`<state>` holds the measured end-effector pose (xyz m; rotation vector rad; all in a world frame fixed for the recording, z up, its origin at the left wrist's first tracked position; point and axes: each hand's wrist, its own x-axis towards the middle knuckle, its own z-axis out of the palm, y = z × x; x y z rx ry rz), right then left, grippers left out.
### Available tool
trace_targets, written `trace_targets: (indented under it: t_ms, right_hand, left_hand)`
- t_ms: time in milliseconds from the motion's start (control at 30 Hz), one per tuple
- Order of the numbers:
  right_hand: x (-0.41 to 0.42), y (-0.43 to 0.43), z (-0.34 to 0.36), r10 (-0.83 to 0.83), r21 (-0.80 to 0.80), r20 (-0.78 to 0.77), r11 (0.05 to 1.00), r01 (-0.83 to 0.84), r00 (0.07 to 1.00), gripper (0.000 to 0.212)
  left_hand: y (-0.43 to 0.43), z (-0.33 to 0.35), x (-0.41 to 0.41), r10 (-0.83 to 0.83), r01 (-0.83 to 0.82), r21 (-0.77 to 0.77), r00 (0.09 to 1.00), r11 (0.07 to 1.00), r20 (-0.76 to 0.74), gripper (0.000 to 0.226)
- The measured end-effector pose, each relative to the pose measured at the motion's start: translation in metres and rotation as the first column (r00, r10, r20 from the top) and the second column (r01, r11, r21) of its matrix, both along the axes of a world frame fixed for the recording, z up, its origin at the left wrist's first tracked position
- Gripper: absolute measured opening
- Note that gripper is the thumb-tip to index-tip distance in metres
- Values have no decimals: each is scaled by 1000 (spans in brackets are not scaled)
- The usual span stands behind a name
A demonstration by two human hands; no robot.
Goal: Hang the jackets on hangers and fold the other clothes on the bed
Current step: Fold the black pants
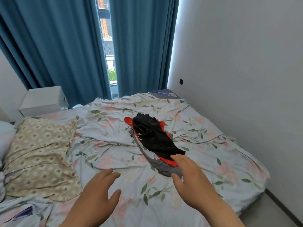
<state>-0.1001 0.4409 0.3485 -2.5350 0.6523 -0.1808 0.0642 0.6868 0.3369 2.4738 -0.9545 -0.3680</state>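
- Both hands are stretched forward over the bed [246,161]. The left hand [100,187] is released, with its fingers straight and a little spread. It holds nothing and hovers over the floral sheet [114,128].
- The right hand [191,176] is also released, with the fingers spread and grasping nothing. Its fingertips are at the near end of the pile of clothes [154,141], and the thumb is just beside the grey edge. I cannot tell if they really touch the cloth.
- This pile lies in the middle of the bed, directly ahead of the right fingers and to the right of the left fingers.
- On top is a black garment [155,138] with small yellow print. Under it a red garment [168,162] shows at both ends. At the bottom is a grey garment [164,168], nearest to the right thumb.
- The sheet under the pile is wrinkled, pale, with pink flowers and green leaves.
- Left of the left fingers, well apart from the clothes, lies a beige patterned pillow [41,153].
- Beyond the pillow, far ahead of the left fingers, a white nightstand [42,100] stands beside the bed.
- Behind the bed hang blue curtains [57,46], and a narrow gap between them shows the window [108,46].
- To the right of the right fingers, a white wall [237,63] runs along the bed and has a small dark socket [181,81].
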Motion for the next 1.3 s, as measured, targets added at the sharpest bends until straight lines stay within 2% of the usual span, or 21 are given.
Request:
trace_targets:
  t_ms: [200,600,933,1133,1300]
  right_hand:
    - [5,-61,-18,43,97,19,994,-45,999,54]
    - [-29,-130,-35,-82,203,25,976,75,996,55]
    - [-6,-164,-31,-85,110,81,991,76,993,54]
    - [-4,-184,-45,-105,50,11,993,105,994,55]
    - [2,-203,-99,-136,90,-56,986,141,989,54]
  left_hand:
    - [-54,2,-1,-21,14,92,998,996,67,52]
    - [-146,11,1,-88,69,131,986,989,144,48]
    - [-208,27,24,-221,178,178,938,968,267,51]
    - [-242,-2,54,-261,214,203,934,956,243,51]
    - [-279,-59,89,-313,263,273,936,925,159,52]
